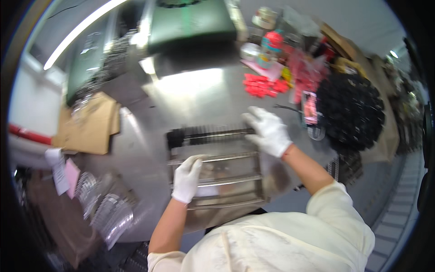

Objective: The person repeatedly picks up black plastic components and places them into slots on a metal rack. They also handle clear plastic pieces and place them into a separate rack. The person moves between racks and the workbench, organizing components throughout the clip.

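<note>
- The left hand [187,178], in a white glove, lies on the left side of a metal rack [217,180] made of long horizontal bars. The fingers curl over the upper bar, so the hand is grasping the rack.
- The rack rests flat on the shiny steel table [190,90], near the edge that is closest to the person.
- The right hand [268,131], also in a white glove, is placed on the right end of a row of dark small parts [206,133]. This row lies just behind the rack. The fingers are spread and press down on the row; I cannot tell if they close around anything.
- The picture is blurred by motion, so the details of the small parts are not clear.
- On the left part of the table there are flat pieces of brown cardboard [90,124].
- Some red pieces [262,86] lie further back, and a heap of black parts [351,111] is at the right side.
- A green machine [190,22] stands at the far end of the table.
</note>
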Action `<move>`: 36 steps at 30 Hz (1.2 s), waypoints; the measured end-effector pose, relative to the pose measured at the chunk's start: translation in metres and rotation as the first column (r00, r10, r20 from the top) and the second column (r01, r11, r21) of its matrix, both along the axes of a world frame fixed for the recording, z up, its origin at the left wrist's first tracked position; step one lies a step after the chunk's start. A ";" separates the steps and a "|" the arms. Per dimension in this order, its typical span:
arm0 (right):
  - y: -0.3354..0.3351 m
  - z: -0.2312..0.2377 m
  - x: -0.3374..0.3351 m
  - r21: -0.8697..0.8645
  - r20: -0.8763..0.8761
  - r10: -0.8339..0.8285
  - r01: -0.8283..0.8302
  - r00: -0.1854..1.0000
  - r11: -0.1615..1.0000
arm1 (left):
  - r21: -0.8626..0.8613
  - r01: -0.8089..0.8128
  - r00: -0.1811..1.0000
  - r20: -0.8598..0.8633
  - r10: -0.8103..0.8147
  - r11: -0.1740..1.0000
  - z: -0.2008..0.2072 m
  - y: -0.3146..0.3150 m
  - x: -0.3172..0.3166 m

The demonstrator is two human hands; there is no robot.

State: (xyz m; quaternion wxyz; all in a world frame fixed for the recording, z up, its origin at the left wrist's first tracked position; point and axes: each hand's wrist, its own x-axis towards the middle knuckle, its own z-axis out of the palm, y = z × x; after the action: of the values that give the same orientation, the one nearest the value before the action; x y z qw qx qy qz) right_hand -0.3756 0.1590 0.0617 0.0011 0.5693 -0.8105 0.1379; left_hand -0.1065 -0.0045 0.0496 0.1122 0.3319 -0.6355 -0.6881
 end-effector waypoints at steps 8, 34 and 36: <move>0.008 0.036 0.086 -0.195 -0.085 -0.085 0.067 0.993 0.978 | -0.480 -0.438 0.893 -0.137 0.428 0.761 0.031 -0.173 0.024; 0.052 0.048 0.209 0.291 0.341 -0.012 -0.093 0.940 0.952 | -0.659 -0.705 0.699 -0.580 0.419 0.264 0.164 -0.199 0.121; 0.053 0.044 0.213 0.317 0.339 0.002 -0.116 0.941 0.941 | -0.528 -0.709 0.702 -0.468 0.537 0.467 0.120 -0.162 0.093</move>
State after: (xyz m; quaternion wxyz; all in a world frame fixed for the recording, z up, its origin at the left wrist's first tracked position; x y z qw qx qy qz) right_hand -0.1629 0.2124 0.1052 -0.2364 0.5539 -0.7928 0.0939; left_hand -0.0134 -0.1669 0.1698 0.5438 0.3924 -0.6533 -0.3514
